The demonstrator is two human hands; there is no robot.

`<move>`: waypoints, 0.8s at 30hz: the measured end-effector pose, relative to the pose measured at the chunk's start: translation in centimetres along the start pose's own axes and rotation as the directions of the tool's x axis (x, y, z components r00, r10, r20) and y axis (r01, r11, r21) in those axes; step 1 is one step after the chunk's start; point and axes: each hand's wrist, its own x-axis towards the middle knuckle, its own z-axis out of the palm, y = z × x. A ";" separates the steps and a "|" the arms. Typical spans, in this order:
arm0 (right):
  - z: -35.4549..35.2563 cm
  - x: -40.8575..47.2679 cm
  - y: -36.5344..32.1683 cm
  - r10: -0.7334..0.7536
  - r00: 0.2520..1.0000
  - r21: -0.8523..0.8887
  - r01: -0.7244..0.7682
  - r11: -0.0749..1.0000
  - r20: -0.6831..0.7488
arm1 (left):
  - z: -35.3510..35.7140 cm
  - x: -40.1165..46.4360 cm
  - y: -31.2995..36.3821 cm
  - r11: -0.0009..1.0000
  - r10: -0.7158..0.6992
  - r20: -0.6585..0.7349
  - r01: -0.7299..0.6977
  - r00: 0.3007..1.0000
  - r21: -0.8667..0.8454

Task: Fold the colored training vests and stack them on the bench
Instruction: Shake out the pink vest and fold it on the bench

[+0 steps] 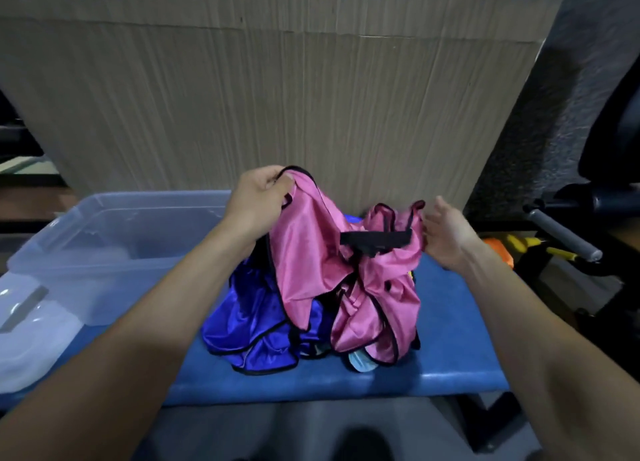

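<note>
The left hand (pixel 258 197), just above the middle of the frame, has its grip pinched on the black-edged top hem of a pink vest (pixel 304 252), lifting it, likely to free it from the heap before folding. To the right, the right hand (pixel 446 232) has a loose, wide grip, its fingers right beside the vest's other shoulder and the black strap (pixel 375 240); whether they touch the cloth I cannot tell. Under the pink cloth a blue vest (pixel 256 325) lies crumpled at lower centre, so no stack is started yet.

The surface (pixel 453 339) is blue and padded. A clear plastic bin (pixel 114 249) sits at the left. A cardboard sheet (pixel 277 97) fills the upper frame, with dark gym gear (pixel 568 232) at the right edge.
</note>
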 end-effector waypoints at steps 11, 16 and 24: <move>2.2 -9.3 12.7 -0.380 0.898 -0.917 0.324 0.232 0.221 | 2.1 -1.6 1.5 0.998 -0.004 0.023 0.005 1.000 -0.063; 1.9 -9.0 14.4 -0.276 0.940 -0.933 0.271 0.238 0.202 | 2.7 -2.6 2.9 0.996 0.085 0.033 -0.084 0.996 -0.038; -1.1 -13.6 8.3 -0.221 0.646 -0.510 0.731 0.454 0.730 | 4.5 -2.3 7.7 0.965 0.187 0.016 -0.181 0.982 -0.191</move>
